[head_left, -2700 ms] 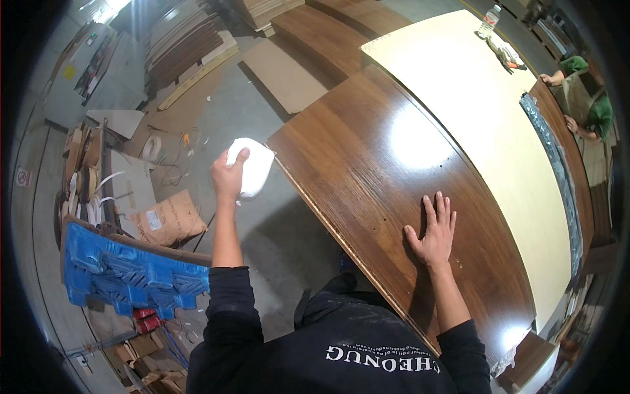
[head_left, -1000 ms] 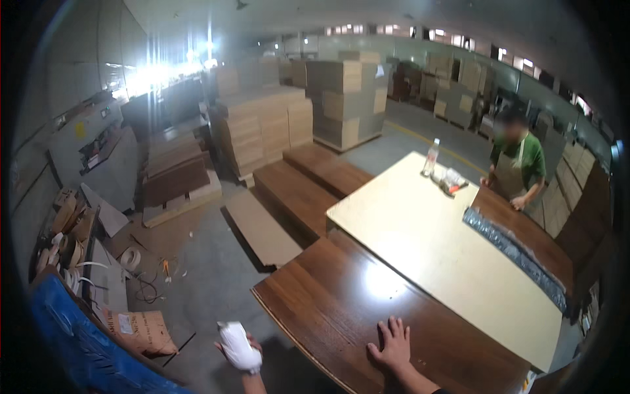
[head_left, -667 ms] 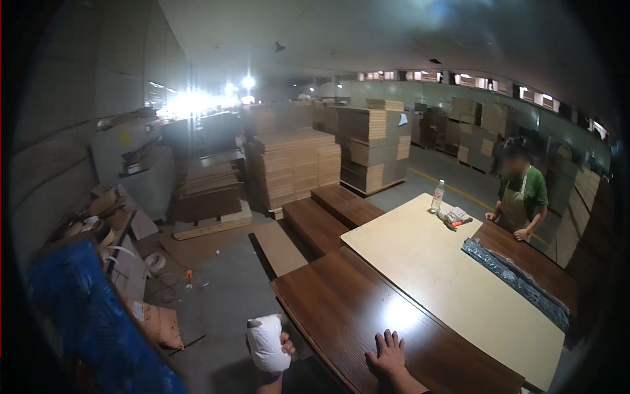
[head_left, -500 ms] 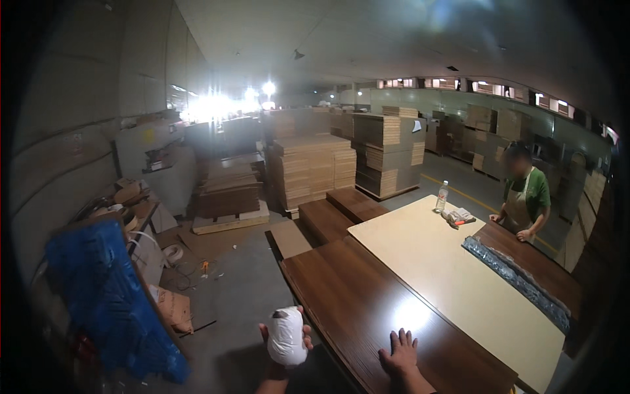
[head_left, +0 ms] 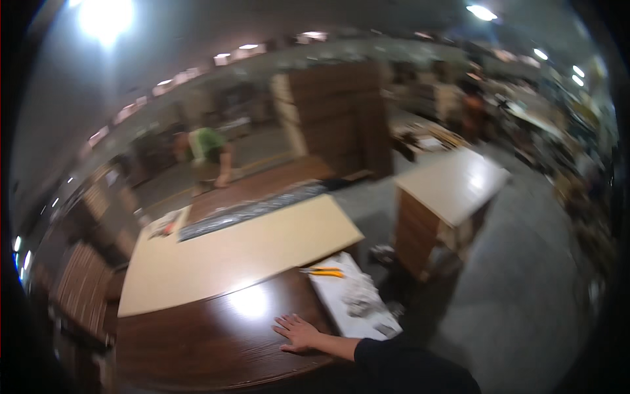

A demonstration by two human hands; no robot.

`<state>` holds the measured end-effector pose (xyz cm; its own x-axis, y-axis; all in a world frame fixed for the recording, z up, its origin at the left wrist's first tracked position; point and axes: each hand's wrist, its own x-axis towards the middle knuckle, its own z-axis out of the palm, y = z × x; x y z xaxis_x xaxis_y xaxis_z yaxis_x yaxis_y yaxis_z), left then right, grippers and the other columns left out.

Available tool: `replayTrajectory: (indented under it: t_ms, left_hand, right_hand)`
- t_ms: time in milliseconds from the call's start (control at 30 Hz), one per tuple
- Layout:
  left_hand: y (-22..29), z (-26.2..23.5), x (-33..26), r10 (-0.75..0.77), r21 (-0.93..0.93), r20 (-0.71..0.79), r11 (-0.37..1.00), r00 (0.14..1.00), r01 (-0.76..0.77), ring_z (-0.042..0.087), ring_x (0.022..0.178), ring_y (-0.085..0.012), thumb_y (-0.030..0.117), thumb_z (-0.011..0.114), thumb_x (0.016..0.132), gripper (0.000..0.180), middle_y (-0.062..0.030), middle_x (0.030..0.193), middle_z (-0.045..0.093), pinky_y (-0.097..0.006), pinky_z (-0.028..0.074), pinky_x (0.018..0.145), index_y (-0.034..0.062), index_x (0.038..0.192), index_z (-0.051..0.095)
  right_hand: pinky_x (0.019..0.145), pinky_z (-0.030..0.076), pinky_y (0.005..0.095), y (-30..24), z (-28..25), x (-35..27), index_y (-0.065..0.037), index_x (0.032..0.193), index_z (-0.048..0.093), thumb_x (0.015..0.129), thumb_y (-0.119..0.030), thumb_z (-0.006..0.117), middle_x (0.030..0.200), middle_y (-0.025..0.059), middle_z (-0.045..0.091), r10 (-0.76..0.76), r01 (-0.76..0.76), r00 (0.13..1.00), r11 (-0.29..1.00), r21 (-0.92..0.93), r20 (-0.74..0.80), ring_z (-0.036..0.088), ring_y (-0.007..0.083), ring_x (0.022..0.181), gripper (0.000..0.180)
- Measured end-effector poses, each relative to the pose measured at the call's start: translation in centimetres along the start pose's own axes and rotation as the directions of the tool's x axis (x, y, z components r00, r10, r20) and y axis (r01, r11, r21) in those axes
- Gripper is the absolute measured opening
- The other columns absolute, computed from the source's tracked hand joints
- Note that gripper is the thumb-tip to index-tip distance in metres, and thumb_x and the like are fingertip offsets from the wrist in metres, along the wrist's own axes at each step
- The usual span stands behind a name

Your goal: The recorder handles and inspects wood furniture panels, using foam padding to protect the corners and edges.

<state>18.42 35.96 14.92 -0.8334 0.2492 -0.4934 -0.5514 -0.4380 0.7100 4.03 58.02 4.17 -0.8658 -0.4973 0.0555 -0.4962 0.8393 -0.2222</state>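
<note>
My right hand [head_left: 298, 333] lies palm down with its fingers spread on a glossy dark brown wood-grain board [head_left: 197, 345]. My forearm reaches in from the lower right in a dark sleeve. Just past the board's right end is a white surface [head_left: 341, 312]. On it lie a yellow-handled cutter [head_left: 326, 272] and a crumpled whitish cloth or wrapping [head_left: 359, 294], blurred. A pale cream board [head_left: 249, 256] stretches along the brown board's far side. My left hand is out of sight, as is the white-wrapped bundle.
Beyond the cream board lie a long plastic-wrapped bundle [head_left: 256, 209] and another brown board [head_left: 262, 187], where a person in green [head_left: 209, 148] stands. At right is a brown stack with a white top [head_left: 453, 180]. Tall dark panels [head_left: 338, 118] rise behind; grey floor [head_left: 512, 295] runs along the right.
The view has swung far to the right and blurs. My left hand and the white-wrapped bundle in it have left the picture. My right hand still rests on the brown board.
</note>
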Motion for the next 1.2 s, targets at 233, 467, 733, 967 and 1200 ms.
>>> replayTrajectory:
  t_ms: [233, 467, 733, 967, 1200]
  left_hand:
    - [1.0, 4.0, -1.6, -0.081, -0.006, 0.373, 0.996, 0.924, 0.090, 0.052, 0.068, -0.0201, 0.052, 0.060, 0.077, 0.058, -0.0053, 0.091, 0.055, -0.033, 0.046, 0.060, 0.0081, 0.114, 0.053]
    - [-3.1, 8.0, -2.2, 0.072, -0.311, 0.605, 0.938, 0.793, 0.152, 0.052, 0.079, -0.0203, 0.048, 0.063, 0.076, 0.060, -0.0071, 0.103, 0.054, -0.032, 0.046, 0.065, 0.0073, 0.119, 0.049]
    - [-0.4, 14.0, -1.9, 0.306, -0.499, 0.661, 0.861, 0.685, 0.097, 0.052, 0.091, -0.0204, 0.042, 0.065, 0.076, 0.063, -0.0090, 0.116, 0.052, -0.031, 0.046, 0.071, 0.0063, 0.124, 0.045]
    - [-1.1, 22.0, -0.3, 0.616, -0.670, 0.290, 0.677, 0.732, -0.304, 0.053, 0.088, -0.0215, 0.043, 0.060, 0.080, 0.056, -0.0084, 0.113, 0.058, -0.034, 0.045, 0.070, 0.0077, 0.121, 0.048]
    - [-15.2, 14.5, 5.3, 0.494, -0.867, 0.187, 0.490, 0.849, -0.094, 0.051, 0.075, -0.0277, 0.052, 0.058, 0.080, 0.076, -0.0124, 0.136, 0.038, -0.043, 0.042, 0.067, 0.0166, 0.140, 0.026]
  right_hand:
    - [0.108, 0.020, 0.0506, 3.5, 0.6, -21.8, -0.012, 0.138, 0.033, 0.088, -0.041, 0.050, 0.146, 0.0147, 0.025, 0.366, -0.269, 0.912, 0.875, 0.402, -0.187, 0.023, 0.0333, 0.135, 0.060]
    - [0.094, 0.042, 0.0370, 1.8, 1.0, -40.3, -0.013, 0.124, 0.050, 0.090, -0.038, 0.049, 0.125, 0.0094, 0.051, 0.460, -0.439, 0.880, 0.691, 0.574, 0.119, 0.050, 0.0283, 0.113, 0.042]
    - [0.081, 0.048, 0.0354, 5.8, -0.4, -38.4, -0.016, 0.112, 0.059, 0.090, -0.034, 0.052, 0.106, 0.0053, 0.061, 0.492, -0.349, 0.867, 0.703, 0.620, -0.070, 0.060, 0.0251, 0.097, 0.029]
    - [0.080, 0.048, 0.0358, 13.0, -1.4, -33.4, -0.012, 0.107, 0.063, 0.086, -0.032, 0.056, 0.102, 0.0093, 0.064, 0.561, -0.331, 0.815, 0.659, 0.676, -0.148, 0.060, 0.0285, 0.094, 0.029]
    - [0.071, 0.050, 0.0310, 18.6, -6.8, -27.3, -0.010, 0.097, 0.067, 0.082, -0.016, 0.062, 0.091, 0.0096, 0.065, 0.515, -0.190, 0.831, 0.619, 0.762, -0.211, 0.063, 0.0250, 0.079, 0.016]
